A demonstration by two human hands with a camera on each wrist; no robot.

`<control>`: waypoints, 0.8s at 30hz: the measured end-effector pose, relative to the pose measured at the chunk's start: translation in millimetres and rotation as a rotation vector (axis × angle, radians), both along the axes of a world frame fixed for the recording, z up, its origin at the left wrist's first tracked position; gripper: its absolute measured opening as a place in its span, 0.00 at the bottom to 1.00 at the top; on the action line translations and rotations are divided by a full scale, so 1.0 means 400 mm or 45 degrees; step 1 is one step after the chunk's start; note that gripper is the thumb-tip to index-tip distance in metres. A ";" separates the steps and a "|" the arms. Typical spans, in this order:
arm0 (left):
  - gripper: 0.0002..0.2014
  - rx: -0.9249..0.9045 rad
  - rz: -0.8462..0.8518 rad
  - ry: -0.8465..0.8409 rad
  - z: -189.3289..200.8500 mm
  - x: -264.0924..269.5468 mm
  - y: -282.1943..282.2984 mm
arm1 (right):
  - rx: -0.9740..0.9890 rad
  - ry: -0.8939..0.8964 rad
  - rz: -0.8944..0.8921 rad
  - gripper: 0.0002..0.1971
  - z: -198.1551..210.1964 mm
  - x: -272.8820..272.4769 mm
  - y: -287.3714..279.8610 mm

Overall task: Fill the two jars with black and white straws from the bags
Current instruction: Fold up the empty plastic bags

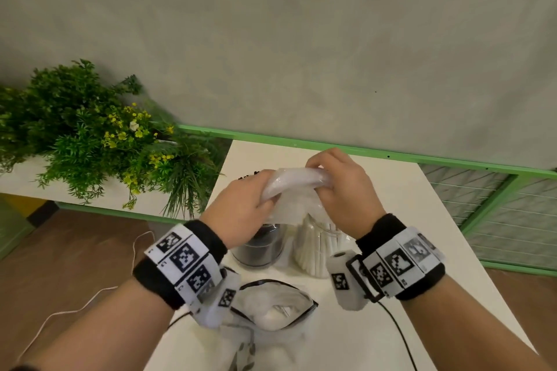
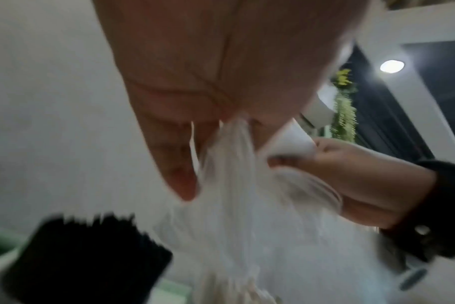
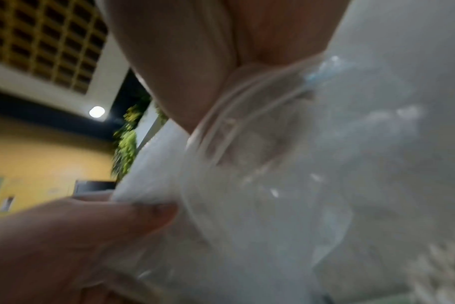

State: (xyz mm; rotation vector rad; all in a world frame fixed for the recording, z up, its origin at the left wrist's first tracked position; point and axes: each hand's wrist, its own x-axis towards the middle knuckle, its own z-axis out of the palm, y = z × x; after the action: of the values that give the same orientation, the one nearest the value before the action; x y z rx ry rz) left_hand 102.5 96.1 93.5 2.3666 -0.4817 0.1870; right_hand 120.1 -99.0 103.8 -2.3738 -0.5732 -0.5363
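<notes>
A clear plastic bag (image 1: 297, 187) hangs above the jars, gripped at its crumpled top by my left hand (image 1: 253, 199) and my right hand (image 1: 334, 187). Below it stands a glass jar of white straws (image 1: 316, 250). To its left is a jar of black straws (image 1: 259, 247), partly hidden by my left hand. In the left wrist view the bag (image 2: 237, 185) trails down from my left hand (image 2: 190, 131), with the black straws (image 2: 86, 257) at lower left. In the right wrist view the bag (image 3: 286, 164) fills the middle below my right hand (image 3: 195, 72).
A second, crumpled bag (image 1: 271, 307) with a dark edge lies on the white table (image 1: 422, 250) near me. A leafy plant with yellow flowers (image 1: 99, 135) sits on the left ledge. A green rail (image 1: 391, 156) runs behind the table. Cables trail from both wrists.
</notes>
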 end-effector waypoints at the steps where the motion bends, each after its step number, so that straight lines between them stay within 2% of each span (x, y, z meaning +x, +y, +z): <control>1: 0.11 -0.078 0.099 0.008 -0.013 -0.006 -0.013 | 0.123 -0.010 -0.035 0.15 -0.005 0.000 0.011; 3: 0.09 -0.269 0.134 0.184 -0.028 -0.025 -0.045 | 0.373 -0.016 -0.091 0.18 -0.021 -0.002 0.037; 4: 0.13 -0.441 0.081 0.339 -0.029 -0.035 -0.063 | 0.479 -0.001 -0.099 0.20 -0.032 -0.005 0.050; 6: 0.21 -0.970 -0.057 0.765 -0.018 -0.050 -0.088 | 0.563 0.075 -0.052 0.19 -0.050 -0.024 0.068; 8: 0.24 -1.450 -0.163 1.072 0.006 -0.047 -0.079 | 0.405 0.200 0.109 0.19 -0.076 -0.054 0.069; 9: 0.25 -1.540 -0.218 1.124 0.012 -0.042 -0.066 | 0.219 0.221 0.200 0.22 -0.093 -0.067 0.062; 11: 0.25 -1.525 -0.176 1.077 0.009 -0.027 -0.046 | -0.170 0.168 0.340 0.28 -0.123 -0.081 0.037; 12: 0.23 -1.497 -0.098 1.008 0.002 -0.018 -0.042 | -0.272 0.163 0.376 0.28 -0.125 -0.082 0.024; 14: 0.20 -1.430 0.088 0.871 -0.028 -0.001 -0.035 | -0.260 0.146 0.387 0.27 -0.115 -0.071 0.004; 16: 0.19 -1.160 0.121 0.675 -0.039 0.007 -0.027 | -0.168 0.012 0.240 0.28 -0.096 -0.055 -0.005; 18: 0.11 -0.859 0.081 0.518 -0.036 0.002 -0.023 | -0.246 -0.082 0.078 0.37 -0.079 -0.039 -0.012; 20: 0.10 -0.709 0.091 0.450 -0.025 -0.004 -0.024 | -0.488 0.032 0.065 0.48 -0.076 -0.022 -0.012; 22: 0.12 -0.718 0.013 0.458 -0.015 -0.010 -0.029 | -0.568 0.166 0.076 0.53 -0.090 -0.007 -0.004; 24: 0.12 -0.871 -0.092 0.573 -0.003 -0.022 -0.035 | -0.435 0.198 0.075 0.48 -0.103 0.003 0.006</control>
State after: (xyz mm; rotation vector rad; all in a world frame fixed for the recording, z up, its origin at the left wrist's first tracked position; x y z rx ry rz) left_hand 93.9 82.0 92.3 1.6471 -0.2291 -0.1900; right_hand 121.4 -96.8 62.5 -2.6790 -0.7075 -0.2379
